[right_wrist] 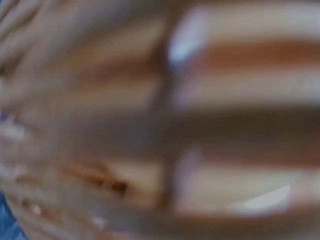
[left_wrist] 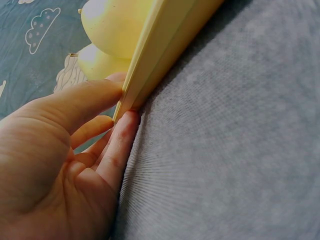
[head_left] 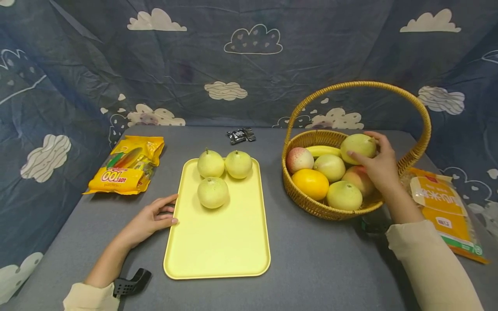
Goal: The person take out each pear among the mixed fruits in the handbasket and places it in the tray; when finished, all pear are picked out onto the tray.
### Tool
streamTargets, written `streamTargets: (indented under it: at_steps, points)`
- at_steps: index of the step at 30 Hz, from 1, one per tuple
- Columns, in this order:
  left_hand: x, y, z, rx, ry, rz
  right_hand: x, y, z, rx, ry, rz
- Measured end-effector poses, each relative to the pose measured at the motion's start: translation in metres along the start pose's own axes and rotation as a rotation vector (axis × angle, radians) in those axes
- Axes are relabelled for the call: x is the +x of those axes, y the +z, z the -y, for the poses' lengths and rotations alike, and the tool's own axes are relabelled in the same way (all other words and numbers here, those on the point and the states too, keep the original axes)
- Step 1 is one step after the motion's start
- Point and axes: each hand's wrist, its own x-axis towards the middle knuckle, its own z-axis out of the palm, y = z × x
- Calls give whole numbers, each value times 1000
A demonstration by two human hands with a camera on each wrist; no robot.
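1. The right hand [head_left: 379,166] is gripping a pale green fruit [head_left: 357,147], its thumb and fingers curling round smooth, rounded skin; the fruit is showing at the back right of the basket's opening, under the handle.
2. The woven basket [head_left: 327,212] is displaying tight, glossy golden-brown strands, and its wrapped handle [head_left: 359,84] is arching high in a hoop.
3. Inside, a speckled red-and-cream fruit [head_left: 299,159], a long yellow fruit [head_left: 324,150], an orange-yellow round fruit [head_left: 310,184], a blushing fruit [head_left: 359,179] and two more pale green rounds [head_left: 344,196] are lying close together.
4. The left hand [head_left: 151,218] is pinching the left rim of the yellow tray [head_left: 223,246] between thumb and fingers.
5. The tray is lying flat, a smooth rectangle with rounded corners and a raised lip, carrying three stemmed pale green fruits [head_left: 212,192] toward its far end.
6. A finely textured grey cloth [head_left: 303,259] is covering the table; a shiny yellow packet [head_left: 124,166], crinkled black wrappers [head_left: 241,135] and an orange bag [head_left: 445,207] are resting there.
7. Dark blue fabric [head_left: 186,60], creased and printed with pale clouds, is hanging behind and at both sides.
8. The right wrist view is blurring badly, showing mostly glossy brown strands.
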Motion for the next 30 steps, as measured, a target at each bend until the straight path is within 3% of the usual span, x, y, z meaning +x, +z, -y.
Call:
streamTargets:
  at_steps: [5,10,15,20,24,30]
  points:
    - [0,0,0,-4,-3,6,-14,-2,18,50,-66,-40]
    - [-1,0,-1,-10,6,5,-37,3,47,84,-202,-22]
    - [-1,0,-2,-2,8,2,-60,18,79,170,-343,92]
    - [-1,0,-2,15,17,-3,-79,43,104,253,-399,265]
    - [-1,0,-1,21,20,-7,-90,70,113,243,-429,385]
    - [0,0,-1,15,14,-7,-99,113,115,242,-447,495]
